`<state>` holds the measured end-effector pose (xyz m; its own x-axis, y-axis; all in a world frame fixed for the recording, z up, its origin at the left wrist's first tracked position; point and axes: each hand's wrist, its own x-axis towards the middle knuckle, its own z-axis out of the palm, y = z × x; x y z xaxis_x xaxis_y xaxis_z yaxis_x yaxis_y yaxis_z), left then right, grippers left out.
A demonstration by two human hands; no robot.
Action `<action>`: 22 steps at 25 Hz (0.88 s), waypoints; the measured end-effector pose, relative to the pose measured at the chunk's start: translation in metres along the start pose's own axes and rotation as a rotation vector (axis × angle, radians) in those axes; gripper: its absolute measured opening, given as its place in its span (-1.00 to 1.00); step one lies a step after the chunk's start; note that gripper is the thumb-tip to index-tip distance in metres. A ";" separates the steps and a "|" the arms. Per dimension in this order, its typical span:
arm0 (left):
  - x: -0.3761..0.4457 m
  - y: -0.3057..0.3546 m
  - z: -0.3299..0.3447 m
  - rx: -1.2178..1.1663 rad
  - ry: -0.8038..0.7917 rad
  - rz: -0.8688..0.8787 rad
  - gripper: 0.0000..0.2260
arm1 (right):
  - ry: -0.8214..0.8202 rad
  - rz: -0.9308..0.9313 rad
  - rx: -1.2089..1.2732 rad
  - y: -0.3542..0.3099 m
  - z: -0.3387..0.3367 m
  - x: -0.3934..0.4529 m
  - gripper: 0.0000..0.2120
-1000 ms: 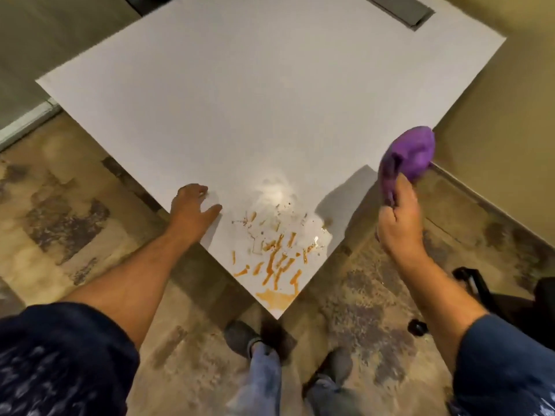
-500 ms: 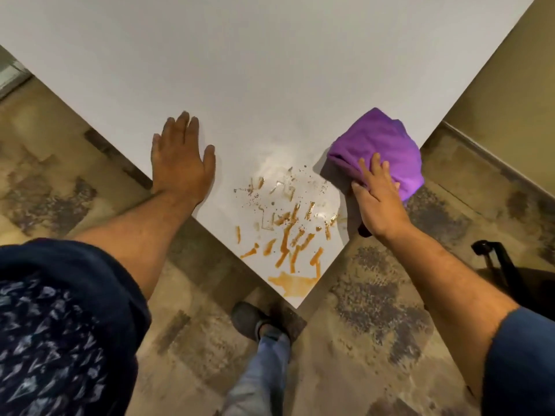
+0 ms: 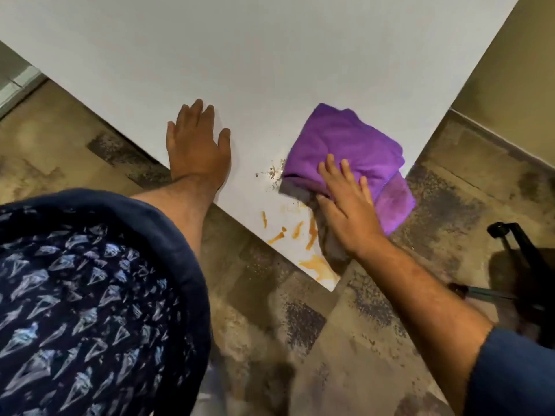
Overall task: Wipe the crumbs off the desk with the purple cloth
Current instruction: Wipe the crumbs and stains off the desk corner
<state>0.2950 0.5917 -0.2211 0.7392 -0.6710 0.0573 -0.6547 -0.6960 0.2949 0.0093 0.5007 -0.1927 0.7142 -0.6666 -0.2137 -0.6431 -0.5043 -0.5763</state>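
Observation:
The white desk [image 3: 270, 55] shows one corner pointing toward me. The purple cloth [image 3: 345, 142] lies crumpled on that corner, part of it hanging over the right edge. My right hand [image 3: 345, 205] presses flat on the cloth's near side, fingers spread. Dark crumbs [image 3: 271, 172] are scattered just left of the cloth. Orange smears [image 3: 282, 234] streak the desk near the corner tip. My left hand [image 3: 196, 148] rests flat on the desk at its left edge, holding nothing.
Below the desk is a mottled brown floor [image 3: 300, 325]. A black chair base [image 3: 516, 244] stands at the right. A beige wall [image 3: 516, 85] rises at the right, close to the desk's far right edge.
My right hand brought the cloth down from the air onto the desk and slid it left over the crumbs and smears. The left hand went flat on the desk.

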 end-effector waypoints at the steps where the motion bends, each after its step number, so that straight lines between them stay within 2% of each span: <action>1: 0.000 0.001 0.000 -0.013 -0.010 0.005 -0.48 | -0.014 -0.014 -0.007 -0.010 0.011 -0.007 -0.33; 4: 0.001 0.000 -0.002 0.000 -0.008 0.003 -0.49 | -0.074 -0.034 -0.096 -0.015 0.007 -0.003 -0.27; 7: 0.001 0.001 -0.002 0.011 -0.008 0.012 -0.48 | -0.131 -0.138 -0.391 0.001 -0.029 0.032 -0.30; 9: 0.002 0.000 -0.002 0.018 -0.001 0.011 -0.47 | -0.119 -0.197 -0.487 0.003 -0.034 0.052 -0.35; 11: 0.001 -0.001 0.000 0.011 -0.005 0.005 -0.47 | -0.005 -0.181 -0.477 -0.003 -0.017 0.059 -0.40; 13: 0.000 0.000 -0.002 0.003 -0.004 0.007 -0.47 | 0.069 -0.110 -0.338 -0.024 0.002 0.060 -0.44; 17: 0.001 0.000 -0.004 0.010 -0.005 0.010 -0.48 | -0.019 -0.220 -0.216 -0.060 0.032 0.033 -0.46; 20: -0.001 0.001 -0.005 0.020 -0.008 0.015 -0.48 | -0.032 -0.277 -0.231 -0.045 0.030 0.007 -0.42; 22: 0.000 0.001 -0.005 0.028 -0.010 0.022 -0.48 | 0.035 -0.216 -0.247 -0.027 0.019 0.003 -0.43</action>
<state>0.2948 0.5922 -0.2161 0.7231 -0.6887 0.0535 -0.6749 -0.6879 0.2671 0.0342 0.5224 -0.1930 0.8342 -0.5460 -0.0773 -0.5283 -0.7512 -0.3958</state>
